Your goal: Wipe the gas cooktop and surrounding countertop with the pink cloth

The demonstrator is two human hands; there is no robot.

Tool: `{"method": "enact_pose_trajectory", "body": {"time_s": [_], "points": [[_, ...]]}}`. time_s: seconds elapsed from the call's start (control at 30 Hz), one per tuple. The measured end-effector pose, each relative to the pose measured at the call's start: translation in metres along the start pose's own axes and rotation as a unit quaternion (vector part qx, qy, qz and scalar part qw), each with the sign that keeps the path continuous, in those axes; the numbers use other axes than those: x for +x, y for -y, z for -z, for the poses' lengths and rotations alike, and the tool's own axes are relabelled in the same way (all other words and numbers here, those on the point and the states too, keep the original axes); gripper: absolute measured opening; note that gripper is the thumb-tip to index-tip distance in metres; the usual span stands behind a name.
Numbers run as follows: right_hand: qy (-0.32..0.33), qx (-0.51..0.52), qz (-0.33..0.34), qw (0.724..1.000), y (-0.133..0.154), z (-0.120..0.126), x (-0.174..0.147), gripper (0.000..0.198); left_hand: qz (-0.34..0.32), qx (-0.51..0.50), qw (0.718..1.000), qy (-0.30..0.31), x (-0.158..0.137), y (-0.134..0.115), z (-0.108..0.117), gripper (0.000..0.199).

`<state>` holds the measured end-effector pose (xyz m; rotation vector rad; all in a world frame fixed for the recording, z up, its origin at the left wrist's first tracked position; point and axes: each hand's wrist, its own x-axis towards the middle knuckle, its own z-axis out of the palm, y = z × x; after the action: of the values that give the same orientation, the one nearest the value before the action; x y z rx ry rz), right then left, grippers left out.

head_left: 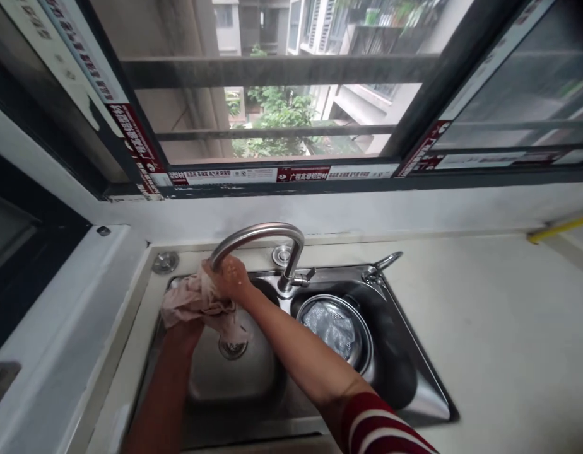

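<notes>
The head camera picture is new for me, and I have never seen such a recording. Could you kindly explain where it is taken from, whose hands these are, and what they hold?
There is no machine here: a person works with bare hands. The only picture comes from a camera worn on that person's head, looking forward and down at a sink.

The right hand grips a bunched pink cloth below the end of the tap, over the left basin. The left hand is under the cloth, its fingers hidden. In the right basin sits a round metal bowl. Beyond is a window.
</notes>
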<state>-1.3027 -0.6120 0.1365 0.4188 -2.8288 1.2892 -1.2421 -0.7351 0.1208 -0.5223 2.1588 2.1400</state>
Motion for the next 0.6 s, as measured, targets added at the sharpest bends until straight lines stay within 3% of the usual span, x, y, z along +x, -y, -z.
{"method": "enact_pose_trajectory", "body": {"time_s": [0.1,0.17,0.3,0.4,0.5,0.6], "points": [[0.009,0.028,0.003,1.0,0.006,0.005,-0.008,0.024,-0.007,0.093,0.996,-0.01,-0.004,-0.001,0.015,0.034],[0.031,0.065,0.008,0.997,0.007,0.01,-0.013,0.026,-0.024,0.089,0.995,-0.024,-0.007,0.004,0.02,0.036],[0.093,0.172,0.034,0.98,-0.002,0.026,-0.02,0.049,-0.063,-0.029,0.996,-0.048,-0.013,0.008,0.013,0.055],[0.129,0.229,0.048,0.964,-0.015,0.032,-0.025,0.051,-0.073,-0.131,0.987,-0.064,-0.02,-0.005,0.003,0.051],[0.156,0.365,0.014,0.918,-0.03,0.027,-0.03,0.044,-0.058,-0.227,0.971,-0.053,-0.028,-0.022,-0.004,0.042],[0.095,0.519,-0.035,0.849,-0.042,0.019,-0.028,0.045,-0.035,-0.268,0.961,-0.05,-0.031,-0.028,-0.004,0.036]]}}
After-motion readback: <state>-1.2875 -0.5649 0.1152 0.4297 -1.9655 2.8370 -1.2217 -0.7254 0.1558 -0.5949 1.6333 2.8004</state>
